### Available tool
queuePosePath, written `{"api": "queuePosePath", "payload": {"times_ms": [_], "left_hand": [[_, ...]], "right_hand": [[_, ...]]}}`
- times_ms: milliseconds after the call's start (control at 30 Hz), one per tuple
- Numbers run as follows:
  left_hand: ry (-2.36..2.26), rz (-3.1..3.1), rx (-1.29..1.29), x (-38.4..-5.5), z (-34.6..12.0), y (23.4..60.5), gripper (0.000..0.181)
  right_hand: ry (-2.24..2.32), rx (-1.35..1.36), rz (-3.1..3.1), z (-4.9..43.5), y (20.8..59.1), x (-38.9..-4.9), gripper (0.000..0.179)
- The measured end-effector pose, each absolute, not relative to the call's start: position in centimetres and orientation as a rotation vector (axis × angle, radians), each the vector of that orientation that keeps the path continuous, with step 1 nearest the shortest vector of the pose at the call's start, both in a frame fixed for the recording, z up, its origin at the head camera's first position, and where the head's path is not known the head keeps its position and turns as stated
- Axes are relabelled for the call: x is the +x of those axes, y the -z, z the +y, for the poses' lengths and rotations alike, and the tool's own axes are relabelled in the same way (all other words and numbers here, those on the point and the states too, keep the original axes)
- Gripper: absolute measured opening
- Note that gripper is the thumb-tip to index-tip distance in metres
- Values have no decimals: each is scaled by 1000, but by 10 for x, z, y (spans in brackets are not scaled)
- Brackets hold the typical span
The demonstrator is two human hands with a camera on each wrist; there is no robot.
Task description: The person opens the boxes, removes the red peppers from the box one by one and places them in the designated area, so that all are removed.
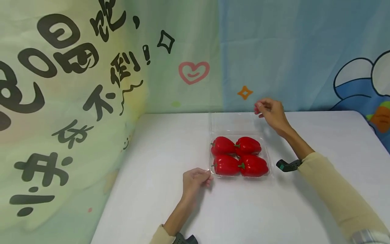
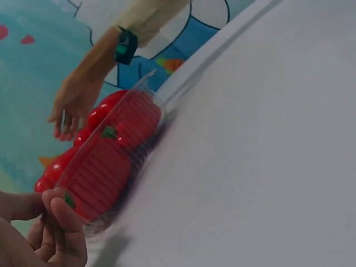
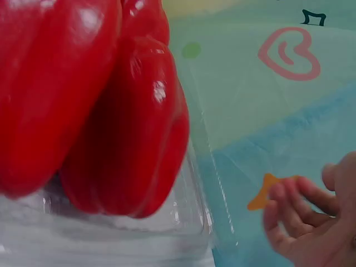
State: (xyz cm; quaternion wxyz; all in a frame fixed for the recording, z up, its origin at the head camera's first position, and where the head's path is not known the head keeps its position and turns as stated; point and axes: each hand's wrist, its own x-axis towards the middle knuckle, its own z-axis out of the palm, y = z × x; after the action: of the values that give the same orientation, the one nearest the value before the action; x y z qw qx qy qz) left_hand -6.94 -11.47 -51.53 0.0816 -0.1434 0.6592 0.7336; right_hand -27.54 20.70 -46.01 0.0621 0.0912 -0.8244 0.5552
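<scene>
A clear plastic clamshell box (image 1: 268,152) lies on the table with its lid (image 1: 231,122) folded back toward the cloth. Several red bell peppers (image 1: 226,165) with green stems fill its base in two rows. At the near left corner, my left hand (image 1: 196,181) pinches the rim between thumb and fingers; the left wrist view shows this grip (image 2: 58,228) closer. My right hand (image 1: 271,113) hovers by the lid's far right corner, its fingers (image 3: 289,208) loosely bent. A gap shows between these fingers and the lid edge in the right wrist view.
The white table (image 1: 164,145) extends around the box. Behind it hangs a printed cloth (image 1: 189,40) with dark lettering, a heart and cartoon figures. A dark wrist device (image 1: 287,165) sits on the right forearm, another (image 1: 186,239) on the left.
</scene>
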Motion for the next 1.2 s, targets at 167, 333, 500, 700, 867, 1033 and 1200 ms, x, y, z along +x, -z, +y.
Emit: {"api": "queuePosePath", "payload": {"times_ms": [167, 333, 500, 700, 867, 1033, 1200], "left_hand": [[-2202, 1966, -431, -67, -111, 515, 16], [-2158, 2002, -349, -68, -112, 518, 18], [-1986, 2225, -108, -75, -122, 520, 27], [-1726, 2689, -45, -95, -133, 516, 43], [-1827, 2756, -146, -130, -132, 515, 36], [-1913, 2632, -208, -167, -119, 524, 33], [-1995, 2531, -193, -185, -109, 535, 31]], "right_hand": [[-1588, 347, -2654, 208, 467, -271, 42], [-1409, 337, -2685, 218, 473, -257, 35], [-1296, 393, -2624, 227, 479, -228, 33], [-1209, 460, -2632, 223, 482, -184, 40], [-1149, 575, -2586, 218, 482, -159, 49], [-1118, 640, -2584, 214, 485, -141, 62], [-1111, 672, -2608, 212, 489, -128, 71]]}}
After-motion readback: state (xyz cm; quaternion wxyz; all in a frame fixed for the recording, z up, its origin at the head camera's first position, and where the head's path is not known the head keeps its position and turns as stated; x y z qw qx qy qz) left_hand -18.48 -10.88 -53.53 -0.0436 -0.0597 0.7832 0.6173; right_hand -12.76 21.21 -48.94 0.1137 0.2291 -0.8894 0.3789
